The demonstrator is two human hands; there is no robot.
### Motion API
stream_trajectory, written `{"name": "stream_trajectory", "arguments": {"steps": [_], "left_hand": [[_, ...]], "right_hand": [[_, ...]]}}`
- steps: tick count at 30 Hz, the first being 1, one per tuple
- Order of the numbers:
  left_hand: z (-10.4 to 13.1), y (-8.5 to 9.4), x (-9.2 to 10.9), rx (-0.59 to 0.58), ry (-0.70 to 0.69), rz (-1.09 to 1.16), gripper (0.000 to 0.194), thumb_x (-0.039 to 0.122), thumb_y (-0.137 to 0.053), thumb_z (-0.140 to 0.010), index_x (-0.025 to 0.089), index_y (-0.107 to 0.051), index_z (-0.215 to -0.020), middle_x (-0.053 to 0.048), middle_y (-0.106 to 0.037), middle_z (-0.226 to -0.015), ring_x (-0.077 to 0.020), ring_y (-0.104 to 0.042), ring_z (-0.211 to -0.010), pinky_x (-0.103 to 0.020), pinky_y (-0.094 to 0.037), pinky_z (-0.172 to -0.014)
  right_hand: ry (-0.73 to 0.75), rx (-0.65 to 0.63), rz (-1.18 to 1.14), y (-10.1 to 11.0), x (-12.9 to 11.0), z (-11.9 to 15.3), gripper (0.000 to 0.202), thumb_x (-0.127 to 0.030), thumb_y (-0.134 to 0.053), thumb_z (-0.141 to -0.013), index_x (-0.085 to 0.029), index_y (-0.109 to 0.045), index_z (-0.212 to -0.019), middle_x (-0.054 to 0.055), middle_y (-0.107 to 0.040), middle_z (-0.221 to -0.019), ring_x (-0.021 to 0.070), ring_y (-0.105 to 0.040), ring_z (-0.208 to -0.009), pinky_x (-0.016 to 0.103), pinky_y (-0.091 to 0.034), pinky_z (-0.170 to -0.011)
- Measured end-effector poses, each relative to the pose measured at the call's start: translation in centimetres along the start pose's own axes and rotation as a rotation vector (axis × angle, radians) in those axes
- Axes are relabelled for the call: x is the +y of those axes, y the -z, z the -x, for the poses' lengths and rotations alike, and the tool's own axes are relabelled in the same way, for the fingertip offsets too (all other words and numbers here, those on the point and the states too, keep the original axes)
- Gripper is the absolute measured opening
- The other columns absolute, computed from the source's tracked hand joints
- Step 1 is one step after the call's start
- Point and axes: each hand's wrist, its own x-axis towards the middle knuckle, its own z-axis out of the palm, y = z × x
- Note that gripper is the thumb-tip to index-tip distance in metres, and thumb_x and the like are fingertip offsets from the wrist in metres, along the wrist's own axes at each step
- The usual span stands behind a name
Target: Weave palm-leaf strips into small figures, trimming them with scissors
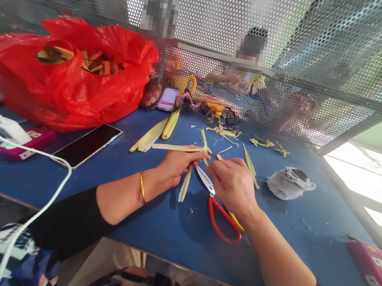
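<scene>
My left hand (174, 162) pinches a small bundle of crossed pale husk strips (177, 148), like corn husk. One strip points left, one stands up, and another hangs below the fingers. Close beside it, the fingers of my right hand (233, 182) are curled together near the bundle's right end. What they grip is hidden, though a bit of husk shows at the fingertips. Scissors (213, 213) with red handles lie partly under my right hand, blades toward the bundle. A yellow handle also shows by that hand. Larger husk pieces (149, 138) lie beyond my left hand.
A red plastic bag (111, 94) filled with husk-coloured pieces stands at left, near a phone (90, 145) and a white cable (61, 184). A wrapped dark spool (289, 182) and a magenta box (378, 274) lie right. Perforated metal panels (213, 14) close the back; people sit behind.
</scene>
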Motion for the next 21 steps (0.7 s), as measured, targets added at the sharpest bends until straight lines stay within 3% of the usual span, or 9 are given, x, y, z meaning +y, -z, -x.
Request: {"name": "stream_trajectory", "arguments": {"steps": [2,4,7,9,12,15,21], "left_hand": [[0.1,-0.1,0.2,-0.021,0.018,0.016,0.005,0.017,-0.076,-0.065,0.014,-0.075,-0.070,-0.003,-0.070,-0.073,-0.0022,-0.039,-0.046,-0.019,-0.017,-0.040],[0.3,-0.1,0.4,-0.059,0.082,0.024,0.005,0.015,-0.076,-0.065,0.013,-0.074,-0.069,-0.004,-0.069,-0.072,-0.0016,-0.039,-0.044,-0.018,-0.015,-0.038],[0.4,0.0,0.6,-0.139,0.196,0.005,0.011,0.018,-0.079,-0.064,0.011,-0.074,-0.071,-0.006,-0.070,-0.072,-0.0018,-0.040,-0.043,-0.018,-0.012,-0.037],[0.4,0.1,0.4,-0.195,0.219,-0.030,0.018,0.025,-0.081,-0.065,0.012,-0.075,-0.075,-0.007,-0.071,-0.072,-0.0025,-0.041,-0.043,-0.018,-0.011,-0.036],[0.4,0.1,-0.2,-0.251,0.196,-0.091,0.024,0.032,-0.081,-0.066,0.013,-0.076,-0.079,-0.008,-0.072,-0.074,-0.0030,-0.042,-0.044,-0.017,-0.014,-0.037],[0.5,0.1,-0.6,-0.266,0.186,-0.156,0.022,0.032,-0.079,-0.066,0.012,-0.076,-0.076,-0.008,-0.072,-0.071,-0.0029,-0.041,-0.042,-0.018,-0.014,-0.037],[0.7,-0.3,-0.4,-0.260,0.183,-0.182,0.010,0.021,-0.079,-0.062,0.013,-0.073,-0.064,-0.006,-0.068,-0.061,-0.0033,-0.037,-0.041,-0.020,-0.021,-0.039]], "right_hand": [[-0.121,-0.036,-0.233,0.5,0.2,-0.2,0.038,-0.035,-0.044,-0.094,-0.018,-0.059,-0.063,0.000,-0.053,-0.056,0.0129,-0.046,-0.058,0.030,-0.032,-0.069],[-0.364,-0.061,-0.517,0.8,0.8,-0.6,0.041,-0.050,-0.050,-0.089,-0.018,-0.062,-0.066,0.000,-0.054,-0.059,0.0131,-0.047,-0.060,0.029,-0.034,-0.065],[-0.775,-0.083,-0.922,0.3,2.0,-1.0,0.053,-0.069,-0.060,-0.072,-0.016,-0.068,-0.072,0.001,-0.057,-0.063,0.0131,-0.050,-0.061,0.028,-0.036,-0.060],[-0.918,-0.078,-1.104,-0.4,2.3,-1.1,0.055,-0.069,-0.070,-0.061,-0.016,-0.068,-0.072,0.000,-0.056,-0.063,0.0102,-0.047,-0.057,0.026,-0.035,-0.057],[-0.960,-0.066,-1.290,-1.3,2.1,-1.0,0.050,-0.059,-0.082,-0.051,-0.016,-0.065,-0.068,-0.003,-0.052,-0.058,0.0068,-0.041,-0.052,0.024,-0.028,-0.051],[-0.943,-0.068,-1.368,-1.7,1.5,-0.7,0.045,-0.052,-0.085,-0.049,-0.017,-0.060,-0.061,-0.006,-0.046,-0.050,0.0066,-0.038,-0.048,0.025,-0.026,-0.048],[-0.867,0.218,-1.312,-1.7,0.8,-0.8,0.035,-0.046,-0.081,-0.055,-0.018,-0.060,-0.058,-0.004,-0.052,-0.052,0.0071,-0.040,-0.049,0.025,-0.032,-0.050]]}}
